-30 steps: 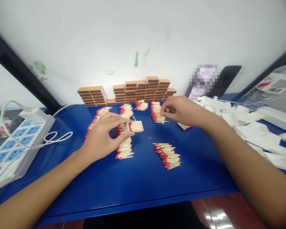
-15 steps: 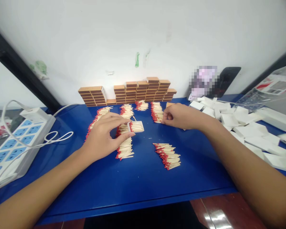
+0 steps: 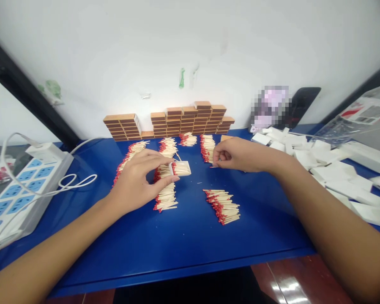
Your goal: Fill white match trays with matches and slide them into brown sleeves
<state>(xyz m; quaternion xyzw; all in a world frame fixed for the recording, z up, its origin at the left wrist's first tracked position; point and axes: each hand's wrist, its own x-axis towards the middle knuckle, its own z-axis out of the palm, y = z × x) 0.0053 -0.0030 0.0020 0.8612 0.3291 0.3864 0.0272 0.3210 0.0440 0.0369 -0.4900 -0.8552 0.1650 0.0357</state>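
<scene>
My left hand (image 3: 142, 175) grips a white matchbox tray (image 3: 189, 169) between thumb and fingers, above a long pile of red-tipped matches (image 3: 166, 198). Several matches lie inside the tray, their red heads toward my fingers. My right hand (image 3: 237, 154) is closed in a pinch beside another pile of matches (image 3: 207, 147). A thin match with a reddish end (image 3: 213, 166) shows at its fingertips; the rest is hidden by the fingers. Nearer the front edge lies a separate slanted pile of matches (image 3: 223, 207).
Stacked brown matchboxes (image 3: 186, 122) line the wall. White empty trays (image 3: 335, 173) are heaped at right, near a leaning dark phone (image 3: 304, 105). At left sits a power strip (image 3: 28, 185) with a white cable (image 3: 78, 181). More matches (image 3: 129, 158) lie left of my left hand.
My right hand has shifted slightly left and turned a little at the edge of the match pile, with a match end now showing. My left hand and the tray stay put.
</scene>
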